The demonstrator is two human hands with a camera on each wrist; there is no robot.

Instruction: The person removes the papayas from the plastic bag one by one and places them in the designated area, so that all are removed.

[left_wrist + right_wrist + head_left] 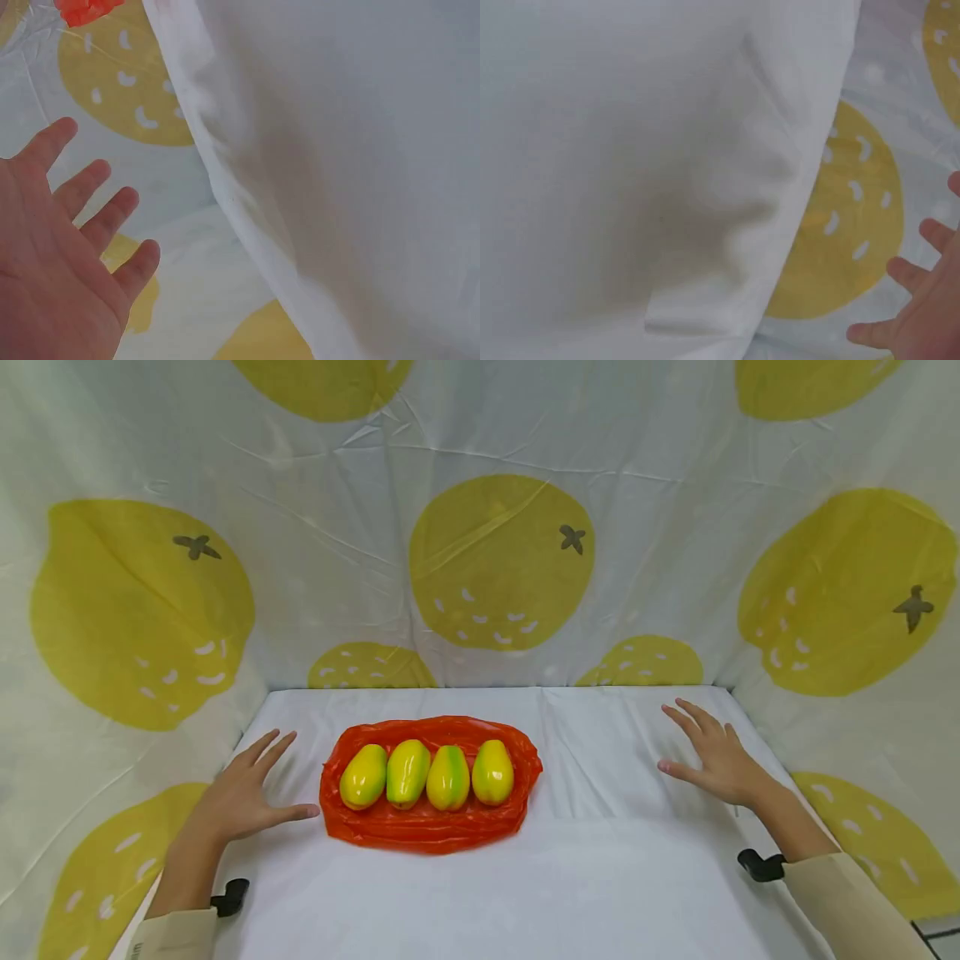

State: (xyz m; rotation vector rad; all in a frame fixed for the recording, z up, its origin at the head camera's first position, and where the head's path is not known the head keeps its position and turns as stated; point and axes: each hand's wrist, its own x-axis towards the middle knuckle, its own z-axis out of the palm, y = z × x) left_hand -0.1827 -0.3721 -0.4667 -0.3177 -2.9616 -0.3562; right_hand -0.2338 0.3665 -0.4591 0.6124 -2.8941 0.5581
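Several shiny yellow-green fruits (pixel 407 774), shaped like papayas or mangoes, lie side by side in a row on a crumpled red plastic bag (pixel 423 839). The bag rests on the white table, left of centre. My left hand (pixel 238 797) hovers just left of the bag, fingers spread, its thumb tip close to the bag's edge. Well to the right of the fruits, my right hand (pixel 716 762) is held over the table with spread fingers and holds nothing. Both wrist views show the outstretched fingers of the left hand (pixel 52 255) and the right hand (pixel 922 307).
White cloth covers the table (pixel 600 877). Behind it and at both sides hang curtains (pixel 660 527) printed with large yellow lemons. A black strap piece (pixel 231 897) sits at the left wrist, another black piece (pixel 761 865) at the right.
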